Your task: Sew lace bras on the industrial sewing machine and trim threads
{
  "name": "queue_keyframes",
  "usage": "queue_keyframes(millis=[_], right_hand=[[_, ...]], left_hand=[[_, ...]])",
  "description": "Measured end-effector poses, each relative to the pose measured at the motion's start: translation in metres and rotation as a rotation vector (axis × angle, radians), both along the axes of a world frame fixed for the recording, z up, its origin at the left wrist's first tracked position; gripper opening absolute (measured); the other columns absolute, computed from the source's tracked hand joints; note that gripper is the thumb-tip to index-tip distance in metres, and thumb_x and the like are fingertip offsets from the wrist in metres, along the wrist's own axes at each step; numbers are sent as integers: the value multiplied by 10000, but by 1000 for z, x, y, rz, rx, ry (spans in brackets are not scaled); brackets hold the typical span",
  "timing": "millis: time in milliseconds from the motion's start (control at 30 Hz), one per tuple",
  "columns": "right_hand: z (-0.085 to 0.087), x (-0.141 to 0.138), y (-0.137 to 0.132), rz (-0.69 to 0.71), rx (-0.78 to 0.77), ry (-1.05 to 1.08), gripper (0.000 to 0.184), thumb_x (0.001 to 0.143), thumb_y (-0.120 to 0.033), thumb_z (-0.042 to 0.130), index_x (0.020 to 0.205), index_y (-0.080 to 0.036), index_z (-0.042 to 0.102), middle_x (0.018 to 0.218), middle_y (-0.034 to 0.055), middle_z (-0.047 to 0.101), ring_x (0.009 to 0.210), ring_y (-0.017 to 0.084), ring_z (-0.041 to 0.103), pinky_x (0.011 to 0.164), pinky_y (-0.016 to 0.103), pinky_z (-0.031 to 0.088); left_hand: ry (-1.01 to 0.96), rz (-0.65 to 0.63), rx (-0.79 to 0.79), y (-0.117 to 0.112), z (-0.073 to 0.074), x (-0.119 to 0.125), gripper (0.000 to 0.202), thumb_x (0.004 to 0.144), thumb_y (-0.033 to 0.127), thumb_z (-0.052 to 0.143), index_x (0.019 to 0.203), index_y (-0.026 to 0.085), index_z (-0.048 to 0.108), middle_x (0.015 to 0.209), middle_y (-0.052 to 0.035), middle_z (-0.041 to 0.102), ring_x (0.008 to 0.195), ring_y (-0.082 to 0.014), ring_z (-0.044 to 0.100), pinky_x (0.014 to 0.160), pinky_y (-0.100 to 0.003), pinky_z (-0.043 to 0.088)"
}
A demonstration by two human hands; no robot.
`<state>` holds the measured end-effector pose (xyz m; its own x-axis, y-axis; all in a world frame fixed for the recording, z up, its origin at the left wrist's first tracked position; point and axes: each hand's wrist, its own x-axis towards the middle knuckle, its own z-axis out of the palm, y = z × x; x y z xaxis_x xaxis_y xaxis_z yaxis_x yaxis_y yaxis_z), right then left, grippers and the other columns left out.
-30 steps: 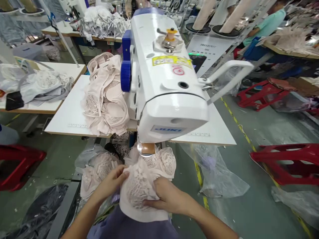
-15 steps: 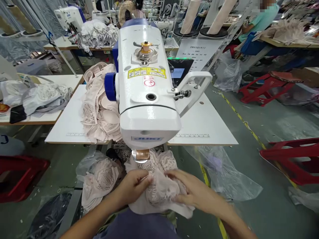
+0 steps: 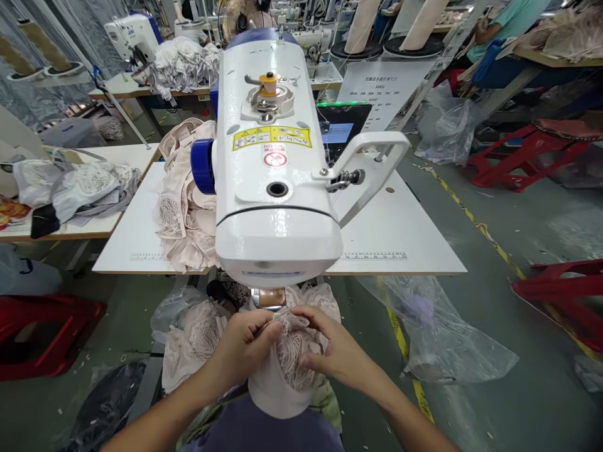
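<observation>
A pale pink lace bra (image 3: 293, 370) hangs from both of my hands below the sewing machine head (image 3: 277, 245). My left hand (image 3: 247, 344) pinches its upper edge between thumb and fingers. On the other side, my right hand (image 3: 335, 351) curves around the lace, its fingertips on the top edge and its thumb lower on the cup. The presser area and needle are hidden behind the machine head; a metal and brown part (image 3: 269, 297) shows just above my hands. More pink lace bras (image 3: 325, 300) lie directly behind the held one.
A heap of pink bras (image 3: 186, 201) lies on the white table (image 3: 400, 226), left of the machine. Another bundle (image 3: 200, 333) sits lower left beside a plastic bag. Red stools (image 3: 565, 295) stand either side; a clear plastic sheet (image 3: 452, 339) lies right on the floor.
My right hand has moved left and up, closer to my left hand. The bra has turned, so its lace cup faces up and its smooth edge hangs down. The view has shifted slightly.
</observation>
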<state>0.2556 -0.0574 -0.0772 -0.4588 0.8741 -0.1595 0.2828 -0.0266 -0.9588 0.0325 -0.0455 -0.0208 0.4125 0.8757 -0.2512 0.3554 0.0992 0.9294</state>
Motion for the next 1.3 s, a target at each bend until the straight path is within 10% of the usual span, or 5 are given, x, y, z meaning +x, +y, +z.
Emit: queue_keyframes(millis=[267, 367, 467, 900, 1300], right_hand=[[6, -2, 17, 70, 328, 17, 787, 807, -731, 655, 1439, -285, 510, 1485, 136, 515, 1429, 342, 412, 1129, 497, 406], [17, -4, 28, 106, 357, 50, 508, 890, -704, 571, 986, -225, 705, 999, 92, 703, 1024, 259, 643, 842, 352, 512], [21, -8, 32, 63, 234, 9, 549, 933, -688, 512, 710, -194, 599, 661, 0, 552, 619, 140, 519, 592, 261, 389], [21, -28, 71, -99, -49, 19, 477, 866, -634, 579, 664, -213, 482, 599, -31, 413, 539, 118, 370, 522, 256, 270], [12, -20, 84, -105, -25, 42, 338, 847, -572, 693, 842, -234, 694, 733, 32, 648, 891, 281, 648, 847, 402, 530]], left_hand=[[-21, -141, 120, -3, 3, 7, 405, 971, 334, 477, 632, 206, 296, 587, 63, 267, 550, -90, 252, 536, -260, 211], [-11, -136, 153, 2, 9, 8, 413, 994, 353, 435, 641, 206, 279, 594, 62, 258, 555, -89, 247, 536, -254, 216], [127, -94, 164, 12, 12, 3, 439, 983, 398, 441, 616, 200, 304, 570, 54, 308, 551, -91, 294, 526, -251, 218], [340, 229, 244, 53, 5, -22, 345, 851, 384, 581, 565, 199, 520, 463, 41, 409, 538, -130, 397, 511, -243, 322], [309, 243, 277, 57, 2, -19, 95, 769, 229, 559, 758, 183, 640, 668, 3, 644, 580, -135, 451, 501, -235, 354]])
